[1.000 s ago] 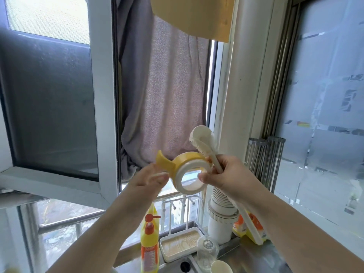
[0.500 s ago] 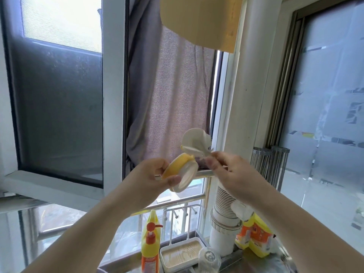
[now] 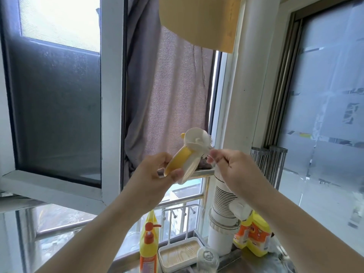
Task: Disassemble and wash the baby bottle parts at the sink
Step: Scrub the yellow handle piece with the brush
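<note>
I see the left hand pinching the yellow bottle collar up before the window — the right hand grips the white bottle brush, its head against the collar's top.

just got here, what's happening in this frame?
A person is scrubbing a baby bottle part, held up in front of the window. The left hand grips the yellow bottle collar; the right hand holds a white brush with its head against the collar's upper edge. Down by the sink stand a yellow pump bottle, a white tray and a clear, upside-down bottle.
</note>
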A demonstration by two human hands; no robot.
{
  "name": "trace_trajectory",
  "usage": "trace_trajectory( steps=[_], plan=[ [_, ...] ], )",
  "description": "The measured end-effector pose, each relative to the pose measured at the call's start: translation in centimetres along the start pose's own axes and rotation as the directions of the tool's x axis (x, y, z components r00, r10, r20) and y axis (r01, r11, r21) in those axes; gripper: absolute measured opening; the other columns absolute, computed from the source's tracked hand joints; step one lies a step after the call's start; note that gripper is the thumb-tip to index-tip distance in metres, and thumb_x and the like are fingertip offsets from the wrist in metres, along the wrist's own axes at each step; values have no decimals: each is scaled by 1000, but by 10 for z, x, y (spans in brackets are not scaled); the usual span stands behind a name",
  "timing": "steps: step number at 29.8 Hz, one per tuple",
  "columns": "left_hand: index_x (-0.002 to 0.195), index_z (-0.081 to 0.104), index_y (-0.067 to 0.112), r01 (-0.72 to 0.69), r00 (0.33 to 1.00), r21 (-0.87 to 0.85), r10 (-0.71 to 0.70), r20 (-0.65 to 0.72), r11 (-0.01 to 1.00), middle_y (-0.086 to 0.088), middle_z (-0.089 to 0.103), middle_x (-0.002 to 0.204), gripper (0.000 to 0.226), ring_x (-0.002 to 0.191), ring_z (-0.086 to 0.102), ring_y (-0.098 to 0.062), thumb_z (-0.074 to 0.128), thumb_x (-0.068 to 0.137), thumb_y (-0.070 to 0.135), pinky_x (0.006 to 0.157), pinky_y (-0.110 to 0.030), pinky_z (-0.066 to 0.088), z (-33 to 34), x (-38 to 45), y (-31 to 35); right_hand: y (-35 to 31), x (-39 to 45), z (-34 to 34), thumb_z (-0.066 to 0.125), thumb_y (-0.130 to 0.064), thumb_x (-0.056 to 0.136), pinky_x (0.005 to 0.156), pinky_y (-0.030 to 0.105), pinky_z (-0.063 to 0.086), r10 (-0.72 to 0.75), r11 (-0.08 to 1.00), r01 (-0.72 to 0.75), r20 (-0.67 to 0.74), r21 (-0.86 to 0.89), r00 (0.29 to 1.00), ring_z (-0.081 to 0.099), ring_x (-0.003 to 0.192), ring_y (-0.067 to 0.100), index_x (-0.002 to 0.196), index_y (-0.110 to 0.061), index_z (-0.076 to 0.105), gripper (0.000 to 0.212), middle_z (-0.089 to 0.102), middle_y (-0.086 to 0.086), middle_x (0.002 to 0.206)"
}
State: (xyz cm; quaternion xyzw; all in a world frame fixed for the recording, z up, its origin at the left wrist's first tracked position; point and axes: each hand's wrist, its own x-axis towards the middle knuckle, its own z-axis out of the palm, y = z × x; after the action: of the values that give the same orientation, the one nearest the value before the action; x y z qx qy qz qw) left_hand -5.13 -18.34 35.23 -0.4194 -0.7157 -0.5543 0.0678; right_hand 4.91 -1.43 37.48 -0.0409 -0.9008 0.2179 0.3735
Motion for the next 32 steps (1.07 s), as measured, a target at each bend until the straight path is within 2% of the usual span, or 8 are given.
trace_trajectory(
  steps=[4, 8, 13, 18, 22, 25, 28, 32],
  plan=[
    [93, 65, 14, -1, 1000, -117, -2, -22, 993, 3, 69, 90, 8, 77, 61, 9, 66, 85, 16, 66, -8, 46, 0, 0, 1, -10, -8, 2, 41, -37, 94, 37, 14, 28, -92, 996, 89, 134, 26, 987, 38, 34, 6, 92, -11, 69, 38, 49, -15, 42],
    [89, 64, 17, 7, 1000, -175, -11, -26, 985, 7, 69, 82, 6, 74, 62, 5, 65, 85, 21, 62, -2, 44, -1, -1, 1, -1, -1, -5, 38, -46, 90, 36, 14, 24, -29, 998, 29, -12, 62, 1000, 34, 33, 6, 89, -17, 68, 42, 41, -6, 40],
    [87, 64, 16, 17, 1000, -277, -23, -17, 961, 7, 69, 83, 7, 74, 63, 3, 65, 84, 22, 63, -4, 46, -2, -1, 2, -6, -1, -3, 40, -44, 90, 37, 14, 24, -76, 995, 76, -5, 68, 997, 34, 34, 7, 93, -11, 70, 45, 40, -7, 40],
    [90, 64, 14, 1, 1000, -256, -3, -9, 967, 8, 70, 85, 6, 78, 64, 3, 64, 85, 18, 66, -6, 47, -2, -2, -2, -8, -6, 2, 36, -52, 86, 39, 14, 25, -136, 985, 127, 70, 120, 988, 32, 35, 7, 83, -29, 63, 36, 40, -7, 40],
    [90, 66, 18, 6, 1000, -274, -10, -11, 962, 8, 70, 85, 10, 79, 64, 0, 66, 81, 23, 66, -6, 47, -4, -1, -4, -2, 2, -4, 37, -52, 85, 39, 14, 25, -40, 994, 42, -26, 106, 999, 33, 35, 7, 87, -26, 68, 40, 38, -6, 42],
    [93, 66, 15, 14, 1000, -305, -18, -10, 952, 4, 71, 87, 11, 79, 65, 0, 67, 82, 16, 66, -6, 47, -4, 0, -5, -12, -4, 4, 37, -54, 86, 40, 13, 25, -162, 979, 147, 106, 140, 981, 33, 36, 7, 76, -35, 61, 32, 37, -6, 40],
    [86, 66, 18, 49, 998, -325, -55, -11, 944, 5, 70, 84, 15, 75, 64, 0, 68, 76, 28, 66, -12, 49, -6, -2, -7, -6, 1, 5, 37, -52, 86, 38, 12, 27, -77, 991, 73, 40, 112, 996, 37, 34, 5, 91, -20, 69, 46, 40, -8, 38],
    [76, 62, 10, 75, 995, -403, -98, -35, 912, 3, 64, 68, 37, 64, 54, -5, 64, 63, 45, 69, -25, 40, -7, -10, -10, 6, -1, 10, 36, -57, 85, 42, 18, 28, -59, 981, 45, 68, 188, 996, 31, 38, 6, 80, -37, 62, 32, 39, 0, 45]
  ],
)
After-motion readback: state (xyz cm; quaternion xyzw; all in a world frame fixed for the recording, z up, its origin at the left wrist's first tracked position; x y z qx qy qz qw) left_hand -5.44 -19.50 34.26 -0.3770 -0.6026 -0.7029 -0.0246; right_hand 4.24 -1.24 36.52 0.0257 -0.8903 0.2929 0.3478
